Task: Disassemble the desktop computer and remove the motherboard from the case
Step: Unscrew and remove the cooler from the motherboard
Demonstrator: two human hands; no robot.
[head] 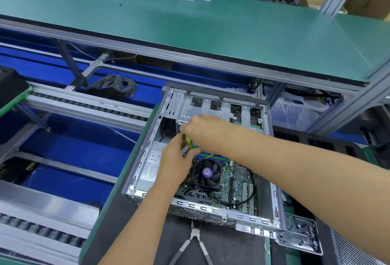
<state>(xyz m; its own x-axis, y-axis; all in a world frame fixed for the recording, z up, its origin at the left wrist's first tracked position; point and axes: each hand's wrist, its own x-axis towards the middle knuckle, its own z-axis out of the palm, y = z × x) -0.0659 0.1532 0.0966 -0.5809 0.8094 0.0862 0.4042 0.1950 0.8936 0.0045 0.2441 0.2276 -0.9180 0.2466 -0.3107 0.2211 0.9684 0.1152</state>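
An open desktop case lies on its side on a dark mat. Inside it sits the green motherboard with a black CPU fan and a silver power supply on the left. Both my hands meet above the memory slots near the drive cage. My left hand and my right hand both grip a small green and yellow part between them. What the part is stays unclear, as the fingers hide most of it.
Side cutters with grey handles lie on the mat in front of the case. A clear plastic panel sits at the lower right. A coil of black cable lies behind the case, and roller rails run to the left. A green shelf overhangs.
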